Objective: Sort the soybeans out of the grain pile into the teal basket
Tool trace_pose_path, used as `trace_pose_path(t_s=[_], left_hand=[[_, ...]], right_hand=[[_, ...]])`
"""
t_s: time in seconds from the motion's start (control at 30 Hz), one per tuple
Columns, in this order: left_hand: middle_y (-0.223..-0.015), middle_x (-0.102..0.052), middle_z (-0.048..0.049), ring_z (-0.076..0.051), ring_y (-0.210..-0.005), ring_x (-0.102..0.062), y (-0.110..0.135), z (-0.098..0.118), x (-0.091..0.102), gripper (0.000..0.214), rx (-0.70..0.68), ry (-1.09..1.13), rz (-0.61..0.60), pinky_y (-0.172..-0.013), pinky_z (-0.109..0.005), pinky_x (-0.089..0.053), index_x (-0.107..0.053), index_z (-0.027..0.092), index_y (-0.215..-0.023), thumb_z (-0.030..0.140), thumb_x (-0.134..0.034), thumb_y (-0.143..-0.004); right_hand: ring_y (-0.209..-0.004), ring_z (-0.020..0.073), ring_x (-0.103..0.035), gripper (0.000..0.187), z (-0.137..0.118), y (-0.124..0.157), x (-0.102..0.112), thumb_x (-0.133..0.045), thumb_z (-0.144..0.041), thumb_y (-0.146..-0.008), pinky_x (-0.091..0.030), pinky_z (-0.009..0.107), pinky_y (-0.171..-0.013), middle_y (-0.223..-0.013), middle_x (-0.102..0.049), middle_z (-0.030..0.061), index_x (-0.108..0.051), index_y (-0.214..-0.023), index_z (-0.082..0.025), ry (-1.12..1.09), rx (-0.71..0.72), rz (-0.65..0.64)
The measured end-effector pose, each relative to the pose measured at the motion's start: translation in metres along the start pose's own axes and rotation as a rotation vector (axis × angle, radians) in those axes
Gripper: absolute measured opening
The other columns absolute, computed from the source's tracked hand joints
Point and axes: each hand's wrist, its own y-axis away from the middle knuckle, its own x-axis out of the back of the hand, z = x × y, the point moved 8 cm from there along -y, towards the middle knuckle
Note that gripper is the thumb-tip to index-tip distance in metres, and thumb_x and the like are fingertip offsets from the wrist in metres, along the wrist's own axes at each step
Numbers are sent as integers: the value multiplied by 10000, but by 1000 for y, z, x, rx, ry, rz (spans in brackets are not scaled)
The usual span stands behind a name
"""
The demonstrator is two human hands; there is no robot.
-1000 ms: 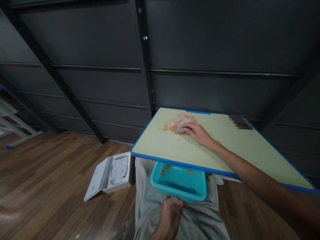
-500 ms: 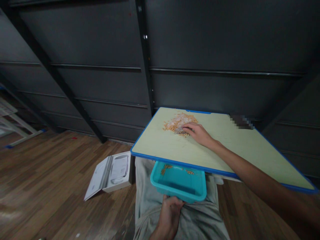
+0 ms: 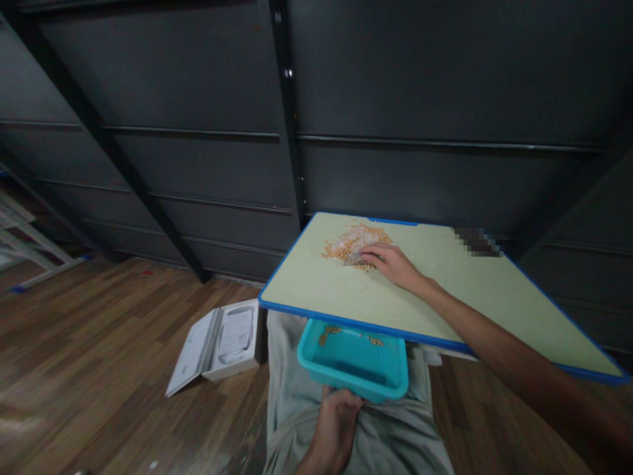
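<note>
Yellow-tan beans (image 3: 332, 253), mixed with whitish translucent bits (image 3: 360, 235), lie in a loose pile on a pale yellow tabletop (image 3: 297, 284) with blue edging. At the pile's near right side, my right hand (image 3: 390, 260) has its fingers closed on a small clear plastic piece (image 3: 354, 258) whose exact kind I cannot make out. A teal plastic basin (image 3: 353, 379) rests over my lap, its far side just under the table's front edge. Some beans (image 3: 330, 332) sit along its far part. My left hand (image 3: 339, 409) grips the basin's near side from below, its fingertips hidden.
On the wooden floor (image 3: 123, 330) to the left lies an opened white box (image 3: 232, 336) with papers inside. A dark pixelated object (image 3: 478, 242) is at the table's far right. Behind the table rises a dark panelled wall (image 3: 445, 79).
Very little differs. The clear plastic piece in my right hand has shifted slightly at the pile's near edge; my left hand and the basin stay put.
</note>
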Motion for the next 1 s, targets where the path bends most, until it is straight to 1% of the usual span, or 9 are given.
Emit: trace_pose_path(t_s=[0.07,0.17,0.33,0.5,0.57,0.67,0.87,0.93,1.0], left_hand=[[-626,-622,59,-167,-673,-606,1,1,-3,307,-1,10,-8,-739,-354,-458,-598,220,-745,52,-583,-488],[-560,-569,76,-164,-645,-598,0,1,-2,275,-1,25,-12,-727,-350,-456,-573,228,-702,48,-576,-494],[-617,-622,55,-176,-685,-614,-4,-4,4,265,-1,17,-28,-691,-331,-435,-575,218,-683,43,-578,-483],[-516,-516,84,-128,-565,-532,-7,-7,11,258,7,54,-23,-644,-308,-407,-553,216,-645,21,-570,-476],[-526,-529,83,-123,-563,-527,-8,-7,12,272,8,50,-21,-649,-304,-410,-560,215,-660,15,-570,-475],[-571,-588,68,-155,-628,-578,-8,-7,10,310,8,30,-23,-677,-320,-429,-578,223,-709,23,-558,-474],[-718,-681,32,-192,-718,-624,-6,-5,5,320,20,-2,-39,-742,-358,-456,-582,224,-752,44,-551,-489],[-748,-689,25,-187,-725,-623,-6,-5,3,321,24,-2,-58,-753,-357,-456,-587,221,-768,47,-550,-501],[-722,-677,29,-178,-713,-614,-7,-4,2,298,21,3,-78,-753,-353,-455,-582,222,-753,48,-552,-512]], right_hand=[[-964,196,-644,189,0,0,0,-549,-300,-943,-482,367,-872,-1049,-716,42,-693,-1054,-252,-4,-2,4],[-956,198,-644,183,-1,0,1,-555,-297,-939,-484,373,-863,-1040,-716,42,-692,-1053,-254,-1,-8,11],[-925,192,-648,181,-4,0,1,-553,-292,-940,-488,356,-836,-1016,-719,38,-690,-1047,-245,-6,-16,14],[-880,185,-653,185,-4,0,1,-555,-294,-933,-486,332,-797,-991,-725,38,-699,-1029,-227,0,-41,10],[-863,179,-650,191,-4,0,1,-555,-300,-931,-480,319,-777,-981,-726,38,-699,-1025,-217,-4,-56,7],[-823,168,-638,199,-4,1,-1,-554,-307,-925,-463,298,-736,-949,-724,38,-699,-1009,-199,-13,-73,-6],[-641,133,-553,193,-3,3,-1,-547,-314,-907,-406,269,-609,-772,-678,16,-686,-900,-180,-3,-103,-40],[-614,125,-525,185,-4,3,0,-550,-309,-898,-389,264,-591,-733,-652,8,-675,-870,-176,-10,-105,-48],[-611,121,-514,174,-5,3,0,-556,-303,-888,-380,259,-584,-718,-635,5,-668,-859,-173,-25,-107,-60]])
